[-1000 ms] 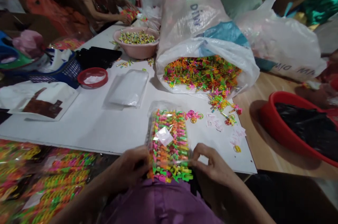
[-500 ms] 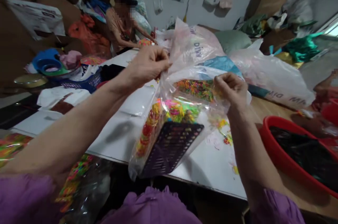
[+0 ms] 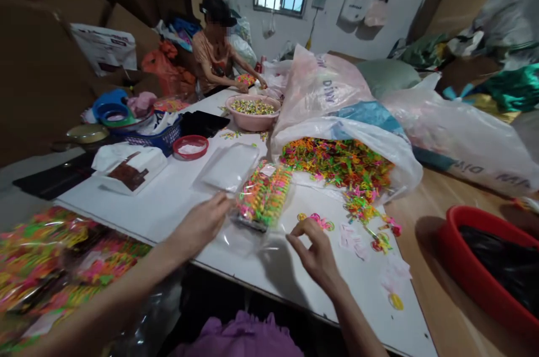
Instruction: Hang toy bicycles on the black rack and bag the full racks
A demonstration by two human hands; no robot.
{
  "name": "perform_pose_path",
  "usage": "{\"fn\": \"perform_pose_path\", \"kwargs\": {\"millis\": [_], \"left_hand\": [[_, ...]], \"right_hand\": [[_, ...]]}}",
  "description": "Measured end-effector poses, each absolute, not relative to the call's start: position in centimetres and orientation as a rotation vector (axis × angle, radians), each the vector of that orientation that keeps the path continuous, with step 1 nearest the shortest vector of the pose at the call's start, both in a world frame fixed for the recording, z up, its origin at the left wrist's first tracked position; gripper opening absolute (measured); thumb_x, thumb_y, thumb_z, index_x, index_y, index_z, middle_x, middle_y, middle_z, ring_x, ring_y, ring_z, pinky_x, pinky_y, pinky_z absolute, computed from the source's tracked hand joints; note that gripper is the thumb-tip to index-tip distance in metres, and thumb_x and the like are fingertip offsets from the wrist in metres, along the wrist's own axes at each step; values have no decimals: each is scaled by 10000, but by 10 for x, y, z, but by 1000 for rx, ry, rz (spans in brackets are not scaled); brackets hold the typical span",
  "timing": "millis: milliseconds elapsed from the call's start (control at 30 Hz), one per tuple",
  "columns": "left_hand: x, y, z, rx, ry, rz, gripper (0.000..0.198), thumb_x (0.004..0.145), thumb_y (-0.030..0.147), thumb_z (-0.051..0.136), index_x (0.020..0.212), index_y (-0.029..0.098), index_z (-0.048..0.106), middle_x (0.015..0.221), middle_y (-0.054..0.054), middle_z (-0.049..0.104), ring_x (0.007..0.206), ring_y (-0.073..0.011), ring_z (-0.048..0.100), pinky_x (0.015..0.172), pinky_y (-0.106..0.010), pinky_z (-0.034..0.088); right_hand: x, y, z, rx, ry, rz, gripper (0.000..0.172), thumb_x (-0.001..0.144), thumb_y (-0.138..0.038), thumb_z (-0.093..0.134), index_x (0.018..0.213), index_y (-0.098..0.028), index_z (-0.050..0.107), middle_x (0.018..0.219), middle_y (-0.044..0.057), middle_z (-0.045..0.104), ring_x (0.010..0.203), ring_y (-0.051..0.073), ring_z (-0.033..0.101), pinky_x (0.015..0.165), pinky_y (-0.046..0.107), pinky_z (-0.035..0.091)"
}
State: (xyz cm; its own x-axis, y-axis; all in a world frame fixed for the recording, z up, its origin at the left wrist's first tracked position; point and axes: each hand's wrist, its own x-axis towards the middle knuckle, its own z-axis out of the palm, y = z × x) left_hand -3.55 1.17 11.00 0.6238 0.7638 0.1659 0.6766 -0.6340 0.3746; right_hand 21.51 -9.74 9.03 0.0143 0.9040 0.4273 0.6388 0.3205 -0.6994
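A clear plastic bag holds rows of small pink, orange, green and yellow plastic pieces. It lies in front of me over the white table, its loose clear end towards me. At its left edge is my left hand, fingers closed on the plastic. My right hand is by the near right corner of the bag, with thumb and forefinger apart and nothing visible between them. A stack of flat clear bags lies just beyond. Loose colourful pieces spill out of a big white sack behind.
A pink basin of small pieces stands farther back, near a person working at the table. Left are a red dish, a blue basket and a white packet. A red tub stands right; filled bags lie lower left.
Both hands have come down from the raised bag, and the bag now lies lower and flatter, its dark slotted tray turned out of sight. My right hand has opened.
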Motion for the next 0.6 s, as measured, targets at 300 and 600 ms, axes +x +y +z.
{"fn": "perform_pose_path", "kwargs": {"millis": [300, 600], "left_hand": [[-88, -27, 3, 2001, 1752, 121, 250, 872, 250, 329, 892, 197, 573, 863, -51, 652, 841, -189, 606, 728, -272, 407], [-94, -111, -8, 1447, 1491, 281, 243, 764, 385, 505, 693, 172, 597, 633, 4, 587, 626, -152, 529, 588, -252, 365]], "right_hand": [[174, -135, 36, -1390, -2017, 425, 98, 861, -174, 480, 765, -193, 494, 766, 35, 538, 739, 173, 479, 652, 301, 395], [157, -150, 34, -1319, -2005, 522, 102, 845, -153, 509, 755, -201, 500, 736, 29, 553, 724, 175, 515, 631, 303, 426]]}}
